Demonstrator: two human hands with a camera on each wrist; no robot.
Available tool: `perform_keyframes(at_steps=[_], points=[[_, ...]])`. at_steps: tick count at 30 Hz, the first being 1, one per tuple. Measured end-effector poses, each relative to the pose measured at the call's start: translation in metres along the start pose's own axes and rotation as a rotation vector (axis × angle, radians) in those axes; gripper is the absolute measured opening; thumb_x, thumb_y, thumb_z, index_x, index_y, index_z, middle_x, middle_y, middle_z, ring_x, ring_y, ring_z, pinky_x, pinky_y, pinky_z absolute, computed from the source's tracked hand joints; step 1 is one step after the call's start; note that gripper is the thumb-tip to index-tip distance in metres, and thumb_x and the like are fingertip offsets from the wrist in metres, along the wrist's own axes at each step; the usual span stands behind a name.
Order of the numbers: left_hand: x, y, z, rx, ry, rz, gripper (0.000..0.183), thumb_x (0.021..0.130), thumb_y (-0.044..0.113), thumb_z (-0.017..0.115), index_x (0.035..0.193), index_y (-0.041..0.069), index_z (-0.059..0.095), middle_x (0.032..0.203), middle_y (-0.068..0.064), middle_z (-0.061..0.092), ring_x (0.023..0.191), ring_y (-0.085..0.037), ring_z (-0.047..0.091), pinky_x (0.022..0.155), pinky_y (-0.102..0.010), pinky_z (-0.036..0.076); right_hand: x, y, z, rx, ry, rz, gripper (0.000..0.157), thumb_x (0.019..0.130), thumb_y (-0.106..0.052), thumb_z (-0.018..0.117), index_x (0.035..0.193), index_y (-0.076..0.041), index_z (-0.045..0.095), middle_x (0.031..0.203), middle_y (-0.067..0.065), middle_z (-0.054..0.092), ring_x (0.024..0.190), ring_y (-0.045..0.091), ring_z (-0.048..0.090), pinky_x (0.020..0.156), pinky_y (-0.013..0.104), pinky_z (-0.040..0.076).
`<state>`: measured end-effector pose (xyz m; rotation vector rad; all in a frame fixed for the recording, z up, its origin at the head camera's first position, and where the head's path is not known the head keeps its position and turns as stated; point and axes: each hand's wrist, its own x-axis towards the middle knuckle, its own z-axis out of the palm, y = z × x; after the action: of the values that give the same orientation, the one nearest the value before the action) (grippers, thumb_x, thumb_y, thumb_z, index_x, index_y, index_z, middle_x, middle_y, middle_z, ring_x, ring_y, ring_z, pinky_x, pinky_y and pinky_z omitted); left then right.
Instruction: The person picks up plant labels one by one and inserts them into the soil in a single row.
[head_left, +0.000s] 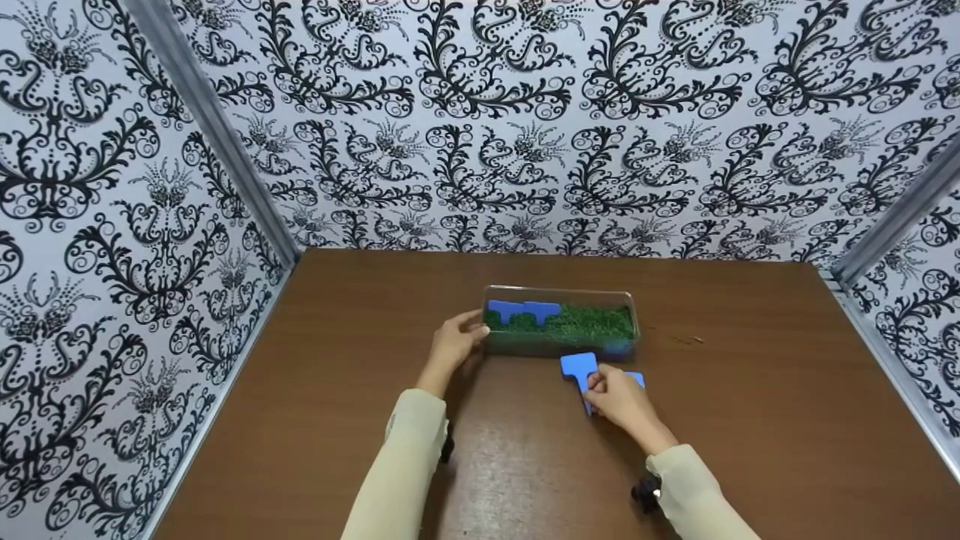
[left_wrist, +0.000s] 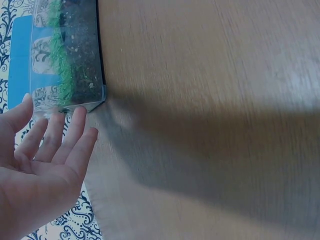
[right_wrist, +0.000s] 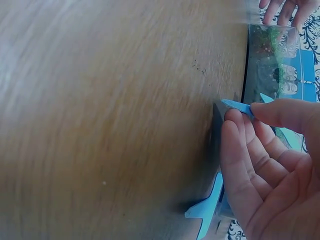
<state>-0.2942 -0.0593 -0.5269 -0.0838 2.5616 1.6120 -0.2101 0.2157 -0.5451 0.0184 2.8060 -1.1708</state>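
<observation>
Left hand (head_left: 456, 341): fingers apart and loosely bent, at the left end of the clear plastic bin (head_left: 525, 343). A light brace suits here; a hard push could slide the bin along the desk (head_left: 345, 360).
Standing labels: two blue T-shaped plant labels (head_left: 507, 307) (head_left: 543, 310) side by side in the bin's left part, crossbars up; probably a good guide for height and line.
Green grass (head_left: 596, 322): fills the bin's right part too; a straight downward push should part it best.
Held label (head_left: 579, 365): in front of the bin, crossbar towards it, stem tip towards the person. The tip would need turning down first.
Right hand (head_left: 621, 397): pinches that label's stem between thumb and fingers. Gripping nearer the crossbar should leave more stem free.
Loose label (head_left: 637, 378): just beside the right hand, partly hidden; best not knocked.
</observation>
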Motion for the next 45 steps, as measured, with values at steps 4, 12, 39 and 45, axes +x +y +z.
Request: perform_keyframes(at_steps=[4,12,39,45], points=[[0.0,0.0002,0.0001,-0.006,0.0,0.0,0.044,0.096,0.017,0.066,0.139,0.009,0.059,0.127,-0.016,0.069,0.106,-0.027,0.072,0.093,-0.037,0.057,0.0011,0.0,-0.001,0.007,0.001,-0.004,0.007,0.088,-0.004,0.066,0.087,-0.006,0.06,0.071,0.004,0.061,0.058,0.012,0.056,0.054,0.026,0.047],[-0.0011,0.0021,0.0,-0.024,-0.01,0.003,0.044,0.097,0.016,0.065,0.14,0.008,0.058,0.13,-0.018,0.067,0.11,-0.028,0.071,0.094,-0.037,0.057,0.0026,-0.0011,-0.0031,0.043,-0.002,0.0,0.007,0.089,-0.003,0.066,0.087,-0.005,0.059,0.073,0.005,0.06,0.058,0.012,0.056,0.053,0.026,0.049],[-0.0005,0.0022,-0.0008,-0.034,-0.021,-0.008,0.044,0.097,0.015,0.065,0.14,0.008,0.058,0.126,-0.016,0.07,0.11,-0.028,0.071,0.093,-0.036,0.057,0.0055,-0.0023,-0.0075,0.009,0.072,-0.024,0.007,0.088,-0.006,0.069,0.084,-0.007,0.064,0.074,0.002,0.067,0.058,0.007,0.059,0.054,0.024,0.049],[-0.0013,0.0022,-0.0008,-0.04,-0.024,-0.008,0.044,0.097,0.015,0.065,0.14,0.008,0.058,0.127,-0.016,0.069,0.11,-0.028,0.071,0.094,-0.038,0.057,0.0058,-0.0024,-0.008,0.004,0.081,-0.038,0.008,0.087,-0.008,0.07,0.082,-0.008,0.064,0.075,0.002,0.068,0.058,0.007,0.059,0.056,0.024,0.048]])
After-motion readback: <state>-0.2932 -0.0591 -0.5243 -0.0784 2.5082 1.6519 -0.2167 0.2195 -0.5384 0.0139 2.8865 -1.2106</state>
